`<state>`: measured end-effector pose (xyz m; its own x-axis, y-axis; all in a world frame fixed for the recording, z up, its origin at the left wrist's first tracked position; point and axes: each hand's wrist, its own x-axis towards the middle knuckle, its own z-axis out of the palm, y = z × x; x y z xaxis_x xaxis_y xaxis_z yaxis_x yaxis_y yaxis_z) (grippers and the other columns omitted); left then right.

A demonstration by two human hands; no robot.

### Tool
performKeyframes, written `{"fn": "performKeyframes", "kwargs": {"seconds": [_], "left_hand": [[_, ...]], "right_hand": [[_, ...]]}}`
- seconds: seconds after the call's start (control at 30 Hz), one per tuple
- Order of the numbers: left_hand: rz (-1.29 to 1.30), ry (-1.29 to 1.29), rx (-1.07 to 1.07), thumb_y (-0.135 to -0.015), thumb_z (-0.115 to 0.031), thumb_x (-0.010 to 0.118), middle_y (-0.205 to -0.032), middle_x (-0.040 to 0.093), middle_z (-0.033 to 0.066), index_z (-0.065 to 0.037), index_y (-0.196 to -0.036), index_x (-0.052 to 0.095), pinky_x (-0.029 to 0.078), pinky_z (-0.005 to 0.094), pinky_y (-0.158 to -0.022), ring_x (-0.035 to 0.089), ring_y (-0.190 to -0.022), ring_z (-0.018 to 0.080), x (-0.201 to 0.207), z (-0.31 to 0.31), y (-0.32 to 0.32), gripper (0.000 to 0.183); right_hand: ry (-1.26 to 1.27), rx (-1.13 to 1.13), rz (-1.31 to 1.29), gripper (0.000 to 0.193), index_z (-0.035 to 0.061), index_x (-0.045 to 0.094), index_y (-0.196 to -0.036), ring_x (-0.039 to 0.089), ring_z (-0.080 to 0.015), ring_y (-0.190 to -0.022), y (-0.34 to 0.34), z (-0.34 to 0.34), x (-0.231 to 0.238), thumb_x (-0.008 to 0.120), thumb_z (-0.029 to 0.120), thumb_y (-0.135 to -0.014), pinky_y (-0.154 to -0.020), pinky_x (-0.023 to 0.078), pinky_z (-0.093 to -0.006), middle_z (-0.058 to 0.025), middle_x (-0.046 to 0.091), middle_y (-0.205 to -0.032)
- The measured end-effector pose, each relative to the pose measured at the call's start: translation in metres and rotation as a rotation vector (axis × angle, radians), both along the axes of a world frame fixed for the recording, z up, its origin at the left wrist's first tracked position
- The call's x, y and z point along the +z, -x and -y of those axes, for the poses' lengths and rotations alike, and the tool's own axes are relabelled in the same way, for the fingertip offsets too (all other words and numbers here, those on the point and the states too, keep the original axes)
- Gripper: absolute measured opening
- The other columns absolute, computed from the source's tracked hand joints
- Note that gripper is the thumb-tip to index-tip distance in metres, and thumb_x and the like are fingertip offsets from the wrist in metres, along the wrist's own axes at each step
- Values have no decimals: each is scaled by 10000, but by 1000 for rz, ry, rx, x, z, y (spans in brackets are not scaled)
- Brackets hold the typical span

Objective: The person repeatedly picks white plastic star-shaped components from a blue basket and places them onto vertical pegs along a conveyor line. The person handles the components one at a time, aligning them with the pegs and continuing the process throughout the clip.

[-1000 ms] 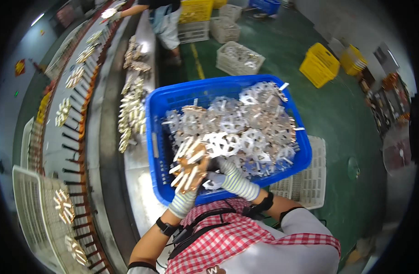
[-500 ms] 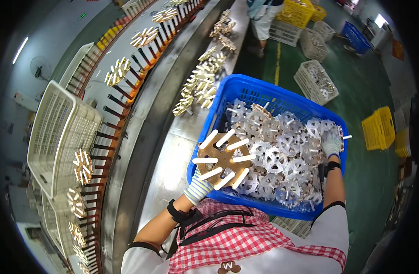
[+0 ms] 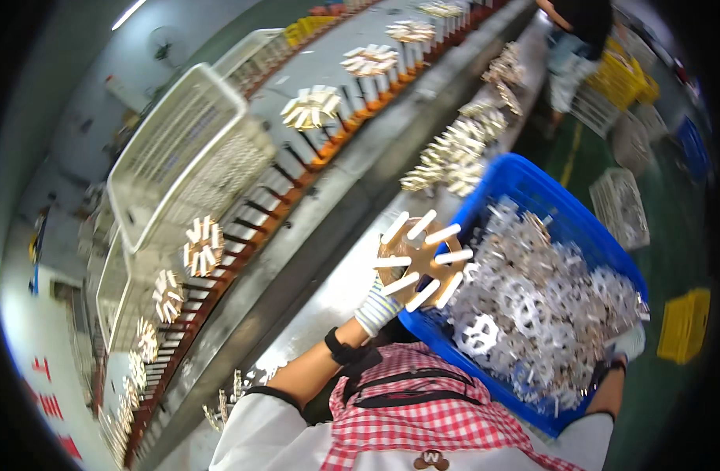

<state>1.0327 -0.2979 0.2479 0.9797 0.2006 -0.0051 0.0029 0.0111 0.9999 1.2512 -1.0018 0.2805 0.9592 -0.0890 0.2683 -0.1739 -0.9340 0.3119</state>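
A gold-coloured disc with several white pegs around it (image 3: 422, 263) sits in my left hand (image 3: 379, 308). That hand wears a striped glove, and its fingers are mostly hidden under the disc, which is held up at the left rim of a blue plastic basket (image 3: 524, 174). A heap of thin silvery cut-out discs (image 3: 524, 306) fills the basket, with a few coppery pieces among them. At the basket's right rim is my gloved right hand (image 3: 628, 342), beside the heap; its fingers are blurred and partly hidden.
Pegged discs lie piled (image 3: 458, 149) on the metal bench (image 3: 289, 306). To the left runs a curved line of dark upright rods (image 3: 262, 208), some topped with pegged discs (image 3: 311, 107). White crates (image 3: 179, 149) stand beyond it. A yellow crate (image 3: 684, 326) and another person (image 3: 576, 59) are at right.
The whole view has swung left, so the basket and bench appear further right and tilted. My left hand still holds the pegged disc; my right hand stays by the basket's right rim.
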Motion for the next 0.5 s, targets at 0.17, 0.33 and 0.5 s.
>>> {"fn": "performKeyframes", "kwargs": {"seconds": [0.17,0.33,0.5], "left_hand": [[66,-781,648,-920,-130,565,-1195,597,120,-91,-1233,585,498,428,-935,572,-1103,292,-25,-146,18,315],[-336,-1301,1108,-929,-210,531,-1317,573,122,-142,-1322,544,438,483,-1020,538,-1211,326,-42,-304,63,399],[-718,-1399,933,-947,-237,495,-1352,558,132,-134,-1339,527,422,502,-1034,528,-1234,331,-77,-367,91,406]], "right_hand": [[-347,-355,111,449,26,562,-1306,556,-284,-1147,47,-50,29,552,263,-925,-975,428,-356,-151,594,-1289],[-1296,-600,343,642,-25,605,-1215,572,-245,-873,63,-150,-10,596,534,-898,-779,474,-339,-132,670,-1053],[-2105,20,99,437,87,629,-1153,571,-125,-821,77,-244,-60,598,465,-936,-780,471,-307,-31,642,-996]]}}
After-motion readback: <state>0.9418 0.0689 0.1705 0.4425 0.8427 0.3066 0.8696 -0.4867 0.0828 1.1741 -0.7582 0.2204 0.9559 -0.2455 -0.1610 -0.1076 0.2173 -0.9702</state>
